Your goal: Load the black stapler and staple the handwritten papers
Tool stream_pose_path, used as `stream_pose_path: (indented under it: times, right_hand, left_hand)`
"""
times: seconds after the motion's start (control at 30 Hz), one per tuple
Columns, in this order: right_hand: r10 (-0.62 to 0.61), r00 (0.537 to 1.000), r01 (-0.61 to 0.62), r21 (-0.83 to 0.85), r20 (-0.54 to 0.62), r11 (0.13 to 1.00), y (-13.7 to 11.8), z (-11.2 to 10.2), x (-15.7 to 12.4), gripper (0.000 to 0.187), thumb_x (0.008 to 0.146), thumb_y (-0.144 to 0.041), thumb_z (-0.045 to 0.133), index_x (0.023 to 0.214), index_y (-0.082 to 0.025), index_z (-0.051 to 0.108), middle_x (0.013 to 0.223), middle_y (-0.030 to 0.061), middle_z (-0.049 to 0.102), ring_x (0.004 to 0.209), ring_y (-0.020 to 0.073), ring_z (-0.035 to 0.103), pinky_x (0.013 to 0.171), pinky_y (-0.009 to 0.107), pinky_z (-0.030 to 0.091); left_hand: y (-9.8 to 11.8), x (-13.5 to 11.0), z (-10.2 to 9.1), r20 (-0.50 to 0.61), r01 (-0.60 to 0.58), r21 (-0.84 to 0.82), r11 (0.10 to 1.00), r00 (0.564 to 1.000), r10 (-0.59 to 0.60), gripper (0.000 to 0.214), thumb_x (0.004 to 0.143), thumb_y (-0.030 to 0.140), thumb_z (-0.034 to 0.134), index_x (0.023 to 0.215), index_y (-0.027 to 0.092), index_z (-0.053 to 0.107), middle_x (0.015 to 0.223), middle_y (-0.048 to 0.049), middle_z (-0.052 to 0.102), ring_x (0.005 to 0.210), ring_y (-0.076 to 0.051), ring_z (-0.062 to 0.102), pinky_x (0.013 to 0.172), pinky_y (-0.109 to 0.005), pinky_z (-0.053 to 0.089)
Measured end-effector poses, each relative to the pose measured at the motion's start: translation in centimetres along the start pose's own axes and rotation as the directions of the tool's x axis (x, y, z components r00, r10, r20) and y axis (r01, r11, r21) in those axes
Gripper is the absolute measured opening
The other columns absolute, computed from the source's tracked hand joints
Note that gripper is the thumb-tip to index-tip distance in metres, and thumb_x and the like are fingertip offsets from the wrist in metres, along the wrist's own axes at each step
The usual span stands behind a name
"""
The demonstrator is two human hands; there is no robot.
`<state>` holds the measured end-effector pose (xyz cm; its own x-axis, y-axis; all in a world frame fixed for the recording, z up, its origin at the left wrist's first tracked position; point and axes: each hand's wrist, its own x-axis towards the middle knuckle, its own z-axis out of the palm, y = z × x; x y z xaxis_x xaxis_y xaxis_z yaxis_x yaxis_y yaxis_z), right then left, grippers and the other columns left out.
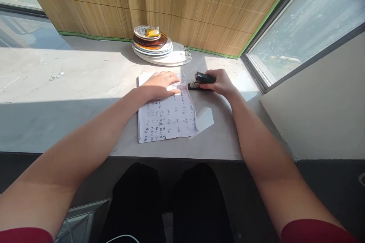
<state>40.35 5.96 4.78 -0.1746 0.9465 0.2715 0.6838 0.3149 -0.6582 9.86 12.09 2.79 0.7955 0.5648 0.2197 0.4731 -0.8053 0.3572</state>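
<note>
Several sheets of handwritten paper, or one folded sheet, lie on the pale ledge in front of me; I cannot tell which. My left hand rests flat on the upper part of the paper, fingers spread toward its right edge. A black stapler is in my right hand, just right of the paper's upper right edge. The fingers wrap round the stapler's back end, with its front pointing left at the paper. Its jaws are apart. Whether the stapler touches the paper is hard to tell.
A stack of plates with a small yellow packet on top stands behind the paper. A bamboo blind hangs at the back. Crumpled scraps lie at left. The ledge's front edge runs above my knees. A window is at right.
</note>
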Motion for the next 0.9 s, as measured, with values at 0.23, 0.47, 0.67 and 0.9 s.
stream_pose_path:
  times: [0.23, 0.47, 0.67, 0.9]
  right_hand:
    - [-0.095, 0.995, 0.096, -0.038, 0.027, 0.995, -0.7, 0.7, 0.2, 0.033, 0.075, -0.048, 0.088, 0.092, -0.025, 0.073, 0.088, 0.0039, 0.069, 0.086, 0.0264, 0.063, 0.082, 0.047, 0.054]
    - [-0.178, 0.984, 0.178, 0.017, 0.004, 0.984, -2.1, 0.9, 0.1, 0.041, 0.087, -0.045, 0.075, 0.124, -0.027, 0.076, 0.117, 0.0088, 0.075, 0.114, 0.0316, 0.068, 0.095, 0.050, 0.057]
    - [-0.225, 0.974, 0.226, -0.054, 0.030, 0.973, -3.0, 1.6, 0.4, 0.036, 0.090, -0.037, 0.070, 0.123, -0.028, 0.078, 0.107, 0.0057, 0.076, 0.108, 0.0288, 0.067, 0.095, 0.048, 0.054]
    - [-0.247, 0.966, 0.254, -0.108, 0.072, 0.961, -3.2, 2.2, 0.6, 0.035, 0.089, -0.032, 0.069, 0.123, -0.030, 0.078, 0.106, 0.0048, 0.076, 0.106, 0.0292, 0.065, 0.095, 0.049, 0.052]
  left_hand:
    - [1.1, -0.1, -0.3, 0.063, -0.174, -0.109, 0.979, 0.981, 0.181, 0.045, 0.098, 0.049, 0.057, 0.141, 0.041, 0.068, 0.150, -0.0028, 0.064, 0.143, -0.032, 0.053, 0.120, -0.055, 0.039]
    - [1.0, -0.5, -0.6, 0.195, -0.145, -0.090, 0.985, 0.968, 0.161, 0.054, 0.095, 0.045, 0.061, 0.149, 0.054, 0.059, 0.168, 0.0055, 0.045, 0.158, -0.033, 0.033, 0.126, -0.063, 0.028]
    - [1.2, -0.3, -0.6, 0.216, -0.166, -0.074, 0.983, 0.960, 0.178, 0.058, 0.095, 0.046, 0.061, 0.152, 0.055, 0.055, 0.165, 0.0053, 0.049, 0.159, -0.032, 0.032, 0.127, -0.060, 0.028]
    - [1.5, -0.3, -0.7, 0.186, -0.174, -0.092, 0.980, 0.964, 0.189, 0.049, 0.095, 0.046, 0.061, 0.143, 0.055, 0.064, 0.165, 0.0049, 0.049, 0.155, -0.034, 0.039, 0.126, -0.058, 0.031]
